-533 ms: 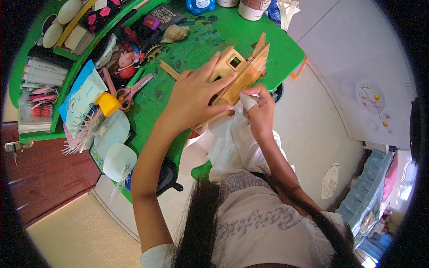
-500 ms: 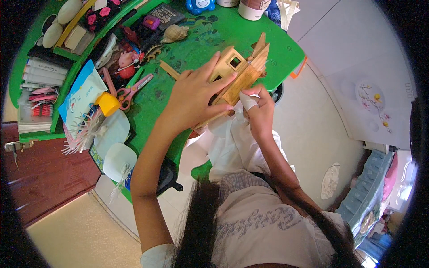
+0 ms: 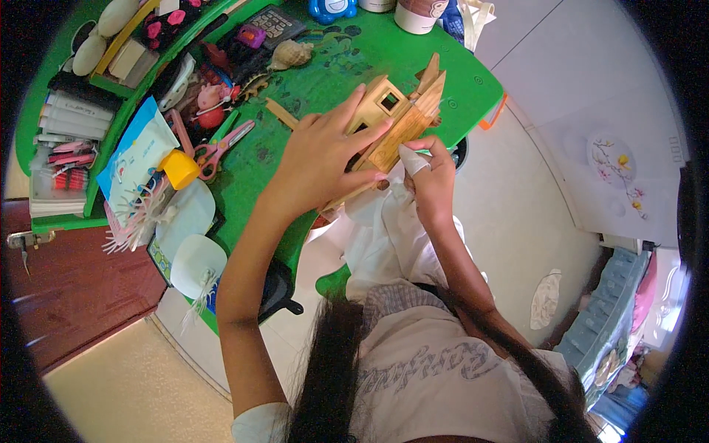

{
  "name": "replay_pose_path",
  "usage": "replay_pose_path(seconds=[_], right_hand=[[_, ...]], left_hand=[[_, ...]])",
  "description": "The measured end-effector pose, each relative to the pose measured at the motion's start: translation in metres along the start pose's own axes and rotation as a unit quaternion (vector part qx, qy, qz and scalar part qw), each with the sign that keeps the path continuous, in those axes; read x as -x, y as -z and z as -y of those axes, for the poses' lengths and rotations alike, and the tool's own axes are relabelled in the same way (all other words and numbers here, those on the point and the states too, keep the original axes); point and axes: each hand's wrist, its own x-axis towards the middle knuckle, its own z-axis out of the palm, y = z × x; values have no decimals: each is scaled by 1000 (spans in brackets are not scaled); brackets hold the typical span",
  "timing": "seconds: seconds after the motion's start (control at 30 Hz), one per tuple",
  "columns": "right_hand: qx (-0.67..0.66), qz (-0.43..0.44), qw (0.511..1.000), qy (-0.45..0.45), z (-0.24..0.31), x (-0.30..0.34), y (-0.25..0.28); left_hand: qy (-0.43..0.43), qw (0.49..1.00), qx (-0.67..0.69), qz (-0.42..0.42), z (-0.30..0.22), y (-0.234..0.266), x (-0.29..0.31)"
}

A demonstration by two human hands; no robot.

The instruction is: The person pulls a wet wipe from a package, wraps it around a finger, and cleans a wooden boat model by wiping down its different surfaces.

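A wooden model [image 3: 402, 136], boat-like with square window openings and pointed pieces at its far end, is tilted over the green desk's near edge. My left hand [image 3: 321, 151] grips it from the left, fingers spread across the top and thumb along the near side. My right hand [image 3: 436, 181] is closed on a white wipe [image 3: 415, 161], which is wrapped over a fingertip and lies against or just beside the model's right side. The model's underside is hidden, and part of its top is under my left hand.
On the green desk [image 3: 473, 92], pink scissors [image 3: 216, 151], a blue-and-white packet [image 3: 140, 151], a yellow cap [image 3: 179, 170] and a conch shell [image 3: 290, 55] lie to the left. A brown-and-white cup [image 3: 419, 16] stands at the back. A shelf holds stationery at far left.
My right hand and the wipe have shifted slightly up and to the right along the model's side. My left hand and the model have hardly moved.
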Motion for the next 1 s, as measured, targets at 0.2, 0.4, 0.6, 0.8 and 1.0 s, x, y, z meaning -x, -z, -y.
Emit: replay_pose_path(seconds=[0.2, 0.4, 0.6, 0.8, 1.0], right_hand=[[-8, 6, 1000, 7, -2, -1, 2], [25, -3, 1000, -12, -1, -3, 2], [47, -14, 999, 10, -1, -4, 1], [39, -4, 999, -21, 2, -4, 3], [47, 4, 999, -16, 6, -3, 5]], left_hand=[[-1, 1000, 5, 3, 1, -1, 0], [-13, 1000, 9, 12, 4, 1, 0], [6, 998, -10, 56, 0, 10, 6], [18, 996, -20, 85, -6, 21, 15], [21, 993, -24, 110, -6, 28, 18]])
